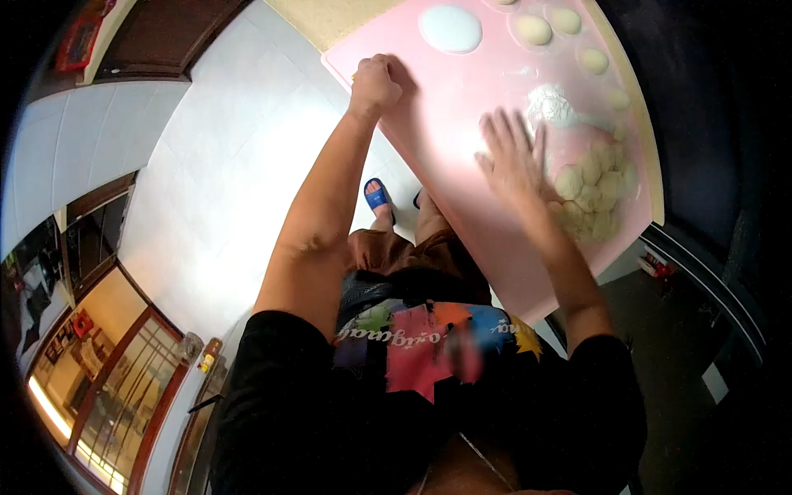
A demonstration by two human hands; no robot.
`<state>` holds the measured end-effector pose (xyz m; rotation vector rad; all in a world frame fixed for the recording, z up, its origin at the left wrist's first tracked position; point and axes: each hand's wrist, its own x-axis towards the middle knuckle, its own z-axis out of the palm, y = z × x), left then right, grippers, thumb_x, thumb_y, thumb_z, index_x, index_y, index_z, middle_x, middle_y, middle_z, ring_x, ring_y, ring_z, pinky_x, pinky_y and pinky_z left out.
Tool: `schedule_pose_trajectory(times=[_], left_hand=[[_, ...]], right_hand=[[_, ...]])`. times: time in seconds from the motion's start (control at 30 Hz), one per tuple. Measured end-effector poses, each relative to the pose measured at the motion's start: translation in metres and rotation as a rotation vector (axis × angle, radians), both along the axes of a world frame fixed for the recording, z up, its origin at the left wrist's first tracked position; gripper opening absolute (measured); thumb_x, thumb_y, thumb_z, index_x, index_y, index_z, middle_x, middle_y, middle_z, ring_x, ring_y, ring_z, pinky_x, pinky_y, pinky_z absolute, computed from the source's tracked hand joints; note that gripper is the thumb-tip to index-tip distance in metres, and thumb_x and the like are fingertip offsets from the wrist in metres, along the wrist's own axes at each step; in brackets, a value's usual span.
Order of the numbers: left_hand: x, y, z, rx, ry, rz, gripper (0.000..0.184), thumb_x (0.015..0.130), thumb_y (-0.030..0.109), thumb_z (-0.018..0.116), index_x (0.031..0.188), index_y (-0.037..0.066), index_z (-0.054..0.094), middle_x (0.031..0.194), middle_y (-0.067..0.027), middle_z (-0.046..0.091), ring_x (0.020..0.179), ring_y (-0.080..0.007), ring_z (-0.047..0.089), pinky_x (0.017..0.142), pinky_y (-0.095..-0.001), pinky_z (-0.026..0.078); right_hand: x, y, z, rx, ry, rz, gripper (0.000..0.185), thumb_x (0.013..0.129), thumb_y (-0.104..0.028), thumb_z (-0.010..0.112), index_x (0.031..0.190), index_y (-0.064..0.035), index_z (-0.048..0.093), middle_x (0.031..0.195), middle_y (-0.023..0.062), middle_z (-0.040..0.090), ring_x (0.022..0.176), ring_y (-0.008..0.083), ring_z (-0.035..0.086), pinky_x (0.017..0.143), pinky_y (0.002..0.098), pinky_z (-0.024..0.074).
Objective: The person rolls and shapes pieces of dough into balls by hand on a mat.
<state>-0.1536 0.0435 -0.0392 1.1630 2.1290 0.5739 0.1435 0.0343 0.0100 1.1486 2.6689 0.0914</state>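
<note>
My left hand (377, 85) is curled closed at the near left edge of a pink mat (445, 107). A small yellowish bit shows beside its knuckles, but what it grips is hidden. My right hand (513, 157), slightly blurred, has its fingers stretched apart low over the mat; something pale peeks out by its fingertips, too unclear to name. A heap of white flour (551, 106) lies just beyond that hand. To its right sits a cluster of floury dough pieces (590, 194).
Several round dough pieces (535, 30) lie along the mat's far right side. A white round disc (450, 29) rests at the far end. The pale tiled floor (223, 148) spreads to the left, with blue slippers (376, 195) below the table.
</note>
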Motion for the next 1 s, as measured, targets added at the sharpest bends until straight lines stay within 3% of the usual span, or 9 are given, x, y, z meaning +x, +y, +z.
schedule_pose_trajectory(times=[0.1,0.17,0.23,0.4,0.57,0.63,0.7,0.87,1.0], left_hand=[[0.002,0.003,0.017,-0.048,0.025,-0.004,0.034,0.073,0.003,0.063,0.107,0.002,0.065,0.112,-0.0237,0.062,0.104,-0.0393,0.062,0.093,-0.0418,0.053],[-0.002,0.003,0.009,-0.035,0.0,0.0,0.033,0.073,0.003,0.064,0.106,0.002,0.065,0.112,-0.0236,0.062,0.104,-0.0394,0.062,0.093,-0.0419,0.053],[-0.006,0.003,0.008,-0.027,-0.021,0.003,0.033,0.073,0.003,0.065,0.106,0.002,0.065,0.112,-0.0235,0.063,0.104,-0.0395,0.063,0.093,-0.0419,0.053],[-0.001,0.001,0.013,-0.053,-0.065,-0.015,0.036,0.072,0.002,0.065,0.109,0.003,0.066,0.115,-0.0232,0.062,0.106,-0.0392,0.062,0.094,-0.0425,0.053],[0.002,0.002,0.004,-0.022,0.027,0.008,0.037,0.071,0.002,0.065,0.108,0.003,0.066,0.113,-0.0223,0.064,0.105,-0.039,0.064,0.091,-0.0427,0.054],[-0.001,0.002,0.009,0.002,0.042,0.01,0.036,0.071,0.001,0.065,0.107,0.002,0.067,0.111,-0.0224,0.064,0.104,-0.0391,0.064,0.089,-0.0426,0.055],[-0.004,0.002,0.019,-0.024,-0.092,-0.022,0.033,0.072,0.0,0.063,0.105,0.002,0.067,0.111,-0.024,0.063,0.103,-0.0403,0.064,0.088,-0.0426,0.055],[-0.006,0.005,-0.004,-0.018,-0.039,-0.035,0.031,0.072,0.001,0.064,0.104,0.001,0.067,0.107,-0.0235,0.065,0.1,-0.039,0.066,0.088,-0.042,0.055],[-0.007,0.003,-0.002,-0.003,0.058,-0.024,0.028,0.075,0.001,0.063,0.103,0.001,0.067,0.101,-0.0196,0.069,0.095,-0.0344,0.068,0.085,-0.0396,0.055]], right_hand=[[-0.041,-0.054,0.011,-0.072,-0.082,0.062,0.064,0.098,-0.056,0.045,0.153,-0.0239,0.037,0.164,0.0026,0.025,0.151,0.0244,0.02,0.12,0.0631,-0.0036],[-0.084,-0.053,0.015,-0.375,0.01,0.168,0.062,0.102,-0.051,0.038,0.155,-0.018,0.034,0.165,0.0026,0.024,0.152,0.024,0.016,0.118,0.0646,0.0073],[-0.116,-0.012,0.007,-0.056,-0.013,0.144,0.066,0.099,-0.058,0.041,0.153,-0.0204,0.037,0.164,-0.0005,0.024,0.151,0.0228,0.018,0.119,0.0653,0.0009],[-0.041,0.031,0.016,0.003,0.041,-0.058,0.066,0.1,-0.061,0.037,0.155,-0.0257,0.034,0.164,0.0008,0.026,0.152,0.0266,0.015,0.118,0.0673,0.0017],[-0.059,-0.067,0.007,-0.192,0.0,0.092,0.063,0.096,-0.056,0.048,0.15,-0.0255,0.044,0.162,0.0016,0.032,0.151,0.0264,0.021,0.119,0.0659,0.0077],[-0.105,-0.048,0.009,-0.22,-0.053,0.218,0.061,0.098,-0.057,0.045,0.15,-0.0268,0.043,0.163,0.0004,0.027,0.152,0.026,0.018,0.119,0.0664,0.0067],[-0.124,-0.001,0.03,-0.175,-0.073,0.173,0.066,0.103,-0.06,0.022,0.153,-0.0218,0.037,0.167,0.0009,0.015,0.153,0.0241,0.013,0.12,0.0633,-0.0034],[-0.038,0.002,0.024,-0.133,-0.095,-0.048,0.07,0.1,-0.061,0.033,0.157,-0.0199,0.029,0.167,0.0034,0.015,0.154,0.0229,0.013,0.12,0.0617,-0.0027],[-0.051,-0.06,0.011,-0.264,-0.145,0.188,0.071,0.101,-0.06,0.032,0.157,-0.0176,0.028,0.167,0.0042,0.016,0.154,0.022,0.013,0.121,0.0599,0.0018]])
